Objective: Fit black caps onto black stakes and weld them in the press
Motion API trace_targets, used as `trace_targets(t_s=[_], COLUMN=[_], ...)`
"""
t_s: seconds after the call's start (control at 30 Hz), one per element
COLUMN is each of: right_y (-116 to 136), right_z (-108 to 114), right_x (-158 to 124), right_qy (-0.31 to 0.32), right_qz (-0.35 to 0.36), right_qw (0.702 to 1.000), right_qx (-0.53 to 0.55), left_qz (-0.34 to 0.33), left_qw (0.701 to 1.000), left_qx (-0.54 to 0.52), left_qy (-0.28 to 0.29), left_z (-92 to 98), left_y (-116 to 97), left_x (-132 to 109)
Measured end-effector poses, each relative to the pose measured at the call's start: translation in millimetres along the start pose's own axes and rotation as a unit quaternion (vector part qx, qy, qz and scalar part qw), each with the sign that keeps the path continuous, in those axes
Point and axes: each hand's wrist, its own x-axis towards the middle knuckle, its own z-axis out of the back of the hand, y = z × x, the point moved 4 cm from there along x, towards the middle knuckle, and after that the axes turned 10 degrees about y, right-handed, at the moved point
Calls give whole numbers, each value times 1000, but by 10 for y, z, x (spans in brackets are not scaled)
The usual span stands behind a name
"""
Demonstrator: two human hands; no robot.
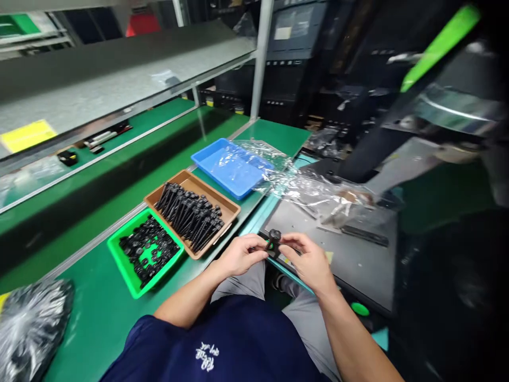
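Observation:
Between my two hands, in front of my lap, is a small black part with a round ridged knob on top and a spot of green at its side. My left hand pinches it from the left with thumb and fingertips. From the other side my right hand grips it, fingers closed. Its exact kind is too small to make out. To the left, a brown tray holds many long black rods with knobbed heads. Beside that, a green tray contains small black pieces.
A blue tray lies behind, partly under clear plastic film. At right, another person's hand touches the film above a grey board carrying a black bar. A plastic-wrapped bundle sits lower left; a shelf overhangs the green bench.

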Motion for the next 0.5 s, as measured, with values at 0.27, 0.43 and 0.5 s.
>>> trace_targets(t_s=[0.27, 0.43, 0.5], right_y=[-139, -169, -183], right_z=[426, 672, 757], right_x=[-265, -442, -522], right_qy=[-9, -82, -97], right_qz=[-54, -72, -74], right_qw=[998, 994, 992], right_qx=[9, 10, 2], left_qz=[202, 338, 361], left_qw=[866, 797, 784], left_qx=[331, 442, 458], left_qy=[-316, -236, -210], left_z=[1774, 2020, 1966], left_y=[34, 310, 356], left_x=[-915, -885, -822])
